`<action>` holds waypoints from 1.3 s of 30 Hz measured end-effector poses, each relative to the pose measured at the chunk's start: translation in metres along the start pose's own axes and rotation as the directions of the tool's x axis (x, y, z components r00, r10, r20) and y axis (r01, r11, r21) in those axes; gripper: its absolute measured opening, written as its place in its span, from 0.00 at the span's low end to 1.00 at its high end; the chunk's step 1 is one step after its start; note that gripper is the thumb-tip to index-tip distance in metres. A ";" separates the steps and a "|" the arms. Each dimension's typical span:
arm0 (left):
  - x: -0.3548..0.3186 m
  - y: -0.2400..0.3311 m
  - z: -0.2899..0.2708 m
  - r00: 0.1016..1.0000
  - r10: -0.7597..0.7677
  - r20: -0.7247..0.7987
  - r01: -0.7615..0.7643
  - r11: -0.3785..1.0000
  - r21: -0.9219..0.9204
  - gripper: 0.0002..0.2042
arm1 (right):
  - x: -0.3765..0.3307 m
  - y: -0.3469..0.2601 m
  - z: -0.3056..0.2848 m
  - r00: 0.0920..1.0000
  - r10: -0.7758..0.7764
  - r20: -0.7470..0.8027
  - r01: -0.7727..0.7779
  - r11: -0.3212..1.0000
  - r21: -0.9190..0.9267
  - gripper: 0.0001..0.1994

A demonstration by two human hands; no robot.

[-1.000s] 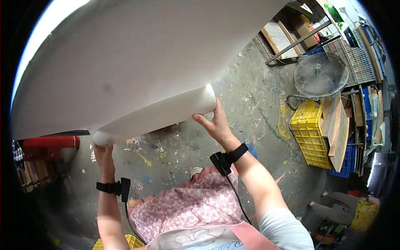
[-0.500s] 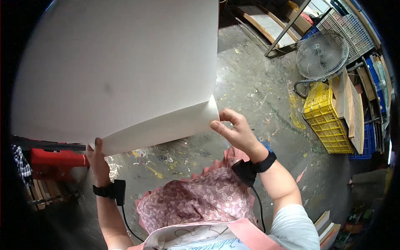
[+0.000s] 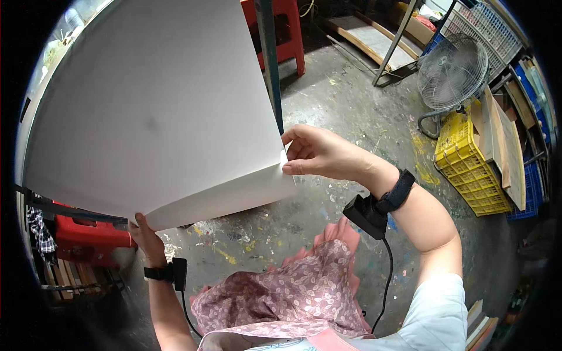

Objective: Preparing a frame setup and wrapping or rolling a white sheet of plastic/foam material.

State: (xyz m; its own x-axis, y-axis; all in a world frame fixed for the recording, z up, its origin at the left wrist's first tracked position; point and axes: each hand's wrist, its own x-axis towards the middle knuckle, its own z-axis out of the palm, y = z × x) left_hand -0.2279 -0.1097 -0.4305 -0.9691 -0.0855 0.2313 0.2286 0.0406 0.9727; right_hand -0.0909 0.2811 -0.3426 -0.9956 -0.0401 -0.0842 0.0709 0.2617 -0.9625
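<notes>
A large white sheet (image 3: 155, 111), paper or thin board, spreads across the upper left, its near part bent down into a hanging flap (image 3: 225, 196). My left hand (image 3: 147, 238) grips its near left corner, the thumb showing and the other fingers mostly hidden. At the near right corner, my right hand (image 3: 316, 153) pinches the edge by the bend between thumb and curled fingers. Beside the sheet's right edge runs a dark metal bar (image 3: 269, 64), perhaps part of a frame under it. Both wrists wear black straps with small boxes and cables.
Red plastic stools stand beyond the bar (image 3: 290, 44) and at the left (image 3: 88, 240). On the right are a metal fan (image 3: 452, 70), a yellow crate (image 3: 468, 164) and leaning wooden boards (image 3: 504, 146). The concrete floor (image 3: 374, 251) is paint-spattered. A floral apron (image 3: 275, 286) covers my lap.
The sheet's right edge has swung left, uncovering the dark bar and a red stool. My right hand has moved left and farther away with its corner; my left hand has shifted slightly right and nearer.
</notes>
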 end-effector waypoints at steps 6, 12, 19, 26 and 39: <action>0.002 -0.013 -0.002 0.999 0.016 -0.050 -0.019 0.998 -0.065 0.20 | 0.008 -0.019 -0.009 0.996 -0.014 0.092 0.032 0.980 -0.198 0.17; 0.007 -0.018 -0.001 0.995 0.033 -0.090 -0.042 0.995 -0.092 0.19 | 0.017 -0.023 -0.009 0.988 -0.126 0.094 0.154 0.898 -0.412 0.13; 0.006 -0.013 0.005 0.991 0.020 -0.131 -0.034 0.994 -0.108 0.19 | 0.023 -0.023 -0.015 0.987 -0.096 0.131 0.135 0.931 -0.340 0.13; 0.008 -0.017 0.000 0.992 0.011 -0.128 -0.025 0.994 -0.104 0.18 | 0.027 -0.026 -0.016 0.978 -0.087 0.190 0.156 0.909 -0.386 0.13; 0.008 -0.021 -0.004 0.995 0.037 -0.092 -0.043 0.997 -0.064 0.20 | 0.021 -0.015 -0.015 0.992 -0.125 0.035 0.129 0.930 -0.344 0.06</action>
State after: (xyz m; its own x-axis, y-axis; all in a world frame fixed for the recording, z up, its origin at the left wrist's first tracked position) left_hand -0.2399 -0.1151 -0.4493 -0.9473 -0.1756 0.2680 0.2756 -0.0197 0.9611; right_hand -0.1134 0.2912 -0.3254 -0.9940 -0.1061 0.0274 -0.0834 0.5699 -0.8175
